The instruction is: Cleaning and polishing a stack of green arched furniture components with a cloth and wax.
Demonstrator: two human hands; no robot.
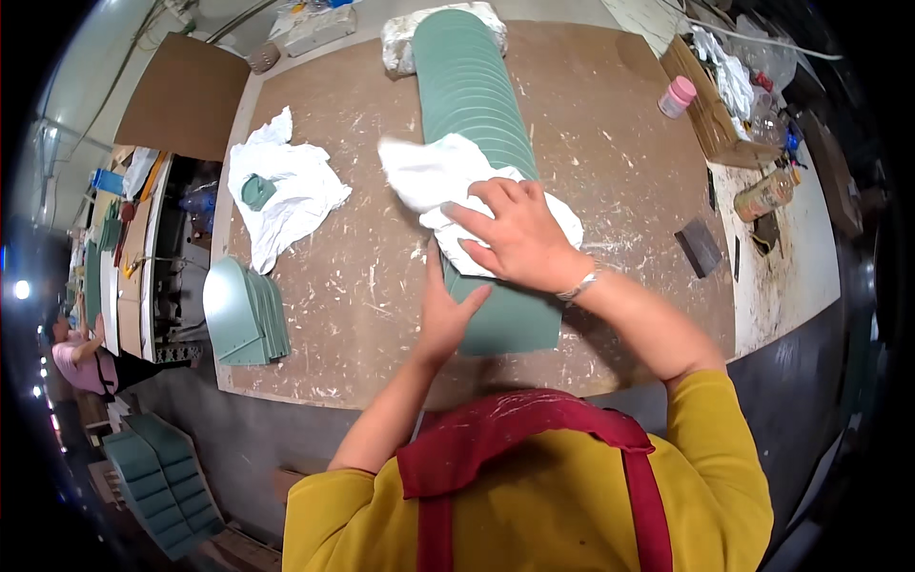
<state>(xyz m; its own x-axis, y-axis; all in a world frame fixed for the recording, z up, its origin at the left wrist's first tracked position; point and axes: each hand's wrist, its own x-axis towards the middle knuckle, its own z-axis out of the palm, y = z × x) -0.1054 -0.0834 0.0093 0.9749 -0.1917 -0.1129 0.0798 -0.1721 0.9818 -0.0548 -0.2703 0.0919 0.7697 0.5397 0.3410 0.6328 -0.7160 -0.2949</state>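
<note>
A long row of overlapping green round-topped panels (472, 91) runs away from me over the worktable, its far end on a white wrapped block (398, 48). The nearest panel (510, 324) lies flat with its straight edge toward me. My left hand (446, 310) grips this panel's left edge, thumb on top and fingers along the side. My right hand (529, 234) presses a bunched white cloth (419, 176) onto the panel, fingers bent over the fabric. The cloth's loose left part is slightly blurred and hides some of the row.
Left on the worktable (610, 143) lie another white cloth (305, 186) with a green ring-shaped piece (257, 192) and a panel stack (238, 310). To the right are a pink bottle (678, 96), dark block (699, 248) and wooden box (701, 114). A person (81, 362) works far left.
</note>
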